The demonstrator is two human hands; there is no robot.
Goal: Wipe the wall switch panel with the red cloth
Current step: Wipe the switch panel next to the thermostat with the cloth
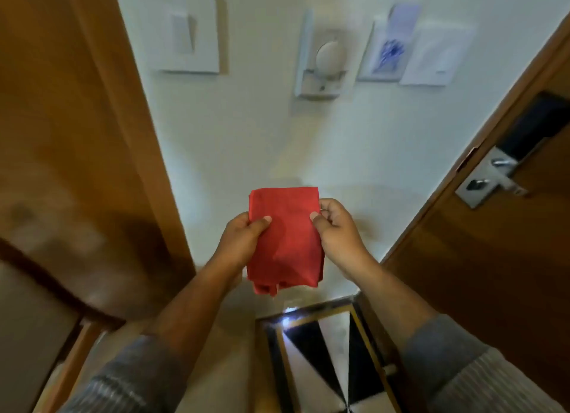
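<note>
The red cloth [285,236] is folded into a tall rectangle and is held up in the air in front of the white wall [246,141], between the two hands. The left hand [242,241] takes the cloth at its left edge, about the middle of its height; the thumb lies on the front face and the other fingers are hidden behind the cloth. The right hand [336,227] takes the right edge a little higher, with the thumb tip pressed on the front near the edge and the fingers curled behind. So each grip is closed on the cloth, pinching one side, and the cloth hangs flat between them with its loose lower layers below the hands.

The wall switch panel [188,31] is high on the wall, up and to the left, well apart from the cloth and next to a brown wooden door frame [92,119]. More to the right on the wall there is a round white device [330,57] in a holder, a card with a blue picture [390,50] and another white plate [431,57]. On the right side stands a wooden door [493,243] with a metal handle [496,175]. All is a little blurred.
</note>
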